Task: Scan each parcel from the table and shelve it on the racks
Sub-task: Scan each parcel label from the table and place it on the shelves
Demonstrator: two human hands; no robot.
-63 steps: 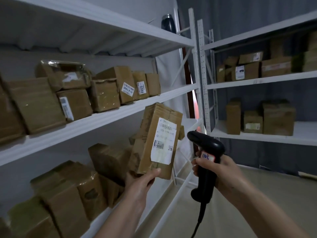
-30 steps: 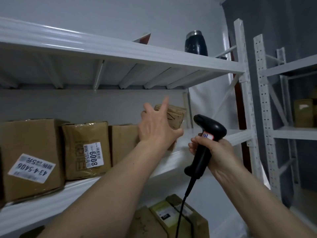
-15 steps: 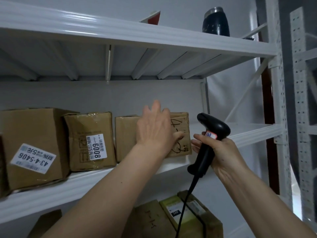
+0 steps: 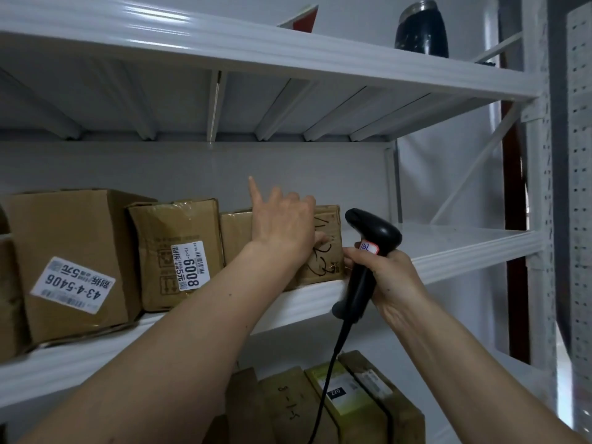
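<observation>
On the middle shelf [image 4: 448,248], at its front edge just right of a plain box, stands the scrawled parcel [image 4: 326,248]. Left hand [image 4: 282,225] rests against its face, fingers loose, gripping nothing. Right hand [image 4: 387,277] grips the scanner [image 4: 368,248] just beside it.

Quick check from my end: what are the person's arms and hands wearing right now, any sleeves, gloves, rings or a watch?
Nothing worn shows. Both forearms are bare as far as the frame reaches, with no sleeve edge in view. The left hand and right hand have no gloves, and no rings, watch or wristband can be seen. A few small dark spots mark the left forearm.
</observation>
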